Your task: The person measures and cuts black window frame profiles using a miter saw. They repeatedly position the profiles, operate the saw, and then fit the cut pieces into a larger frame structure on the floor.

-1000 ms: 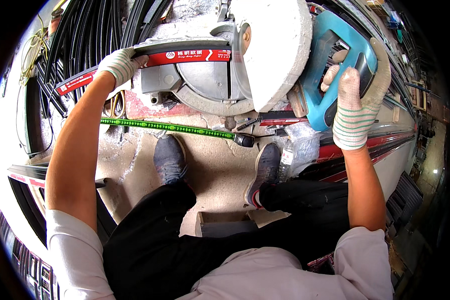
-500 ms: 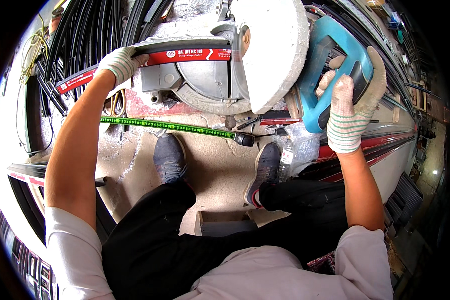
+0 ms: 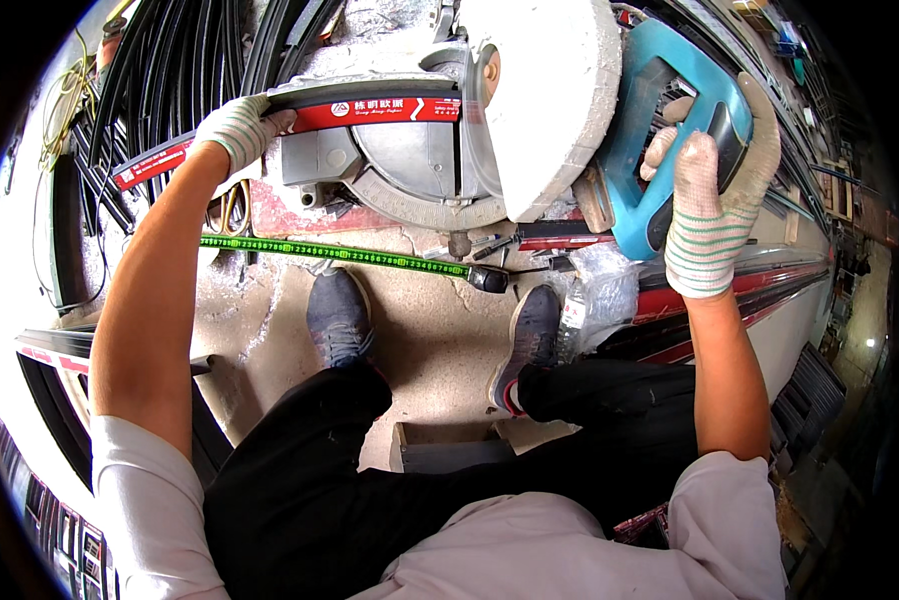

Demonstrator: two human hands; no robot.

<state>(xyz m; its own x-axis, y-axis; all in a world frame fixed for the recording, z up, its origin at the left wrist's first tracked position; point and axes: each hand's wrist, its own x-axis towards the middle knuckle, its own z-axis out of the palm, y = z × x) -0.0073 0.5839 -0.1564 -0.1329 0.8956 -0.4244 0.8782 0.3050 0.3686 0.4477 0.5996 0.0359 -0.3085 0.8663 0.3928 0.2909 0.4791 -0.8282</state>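
Your left hand lies on the red strip at the far-left side of the saw, gloved fingers curled over the strip's top edge and pressing it down against the saw's grey base. Your right hand is on the saw's right, wrapped around the blue handle; the fingers are closed round the grip, thumb up beside it, and you cannot tell from here whether a trigger is pressed. The strip runs from left of the saw across its base and disappears behind the pale guard, so it looks seated in cutting position. Below the saw, on the concrete floor, the green tape lies stretched out and unattended, which suggests measuring is finished. As far as the view shows, the strip is whole: no offcut lies beside the saw, and the guard hides the blade, so whether it touches the strip cannot be told. By this reading the positioning is done and the cut itself is what remains, then lifting the head and clearing the piece. Your shoes stand just below the tape, and black strips are stacked up left of the saw.
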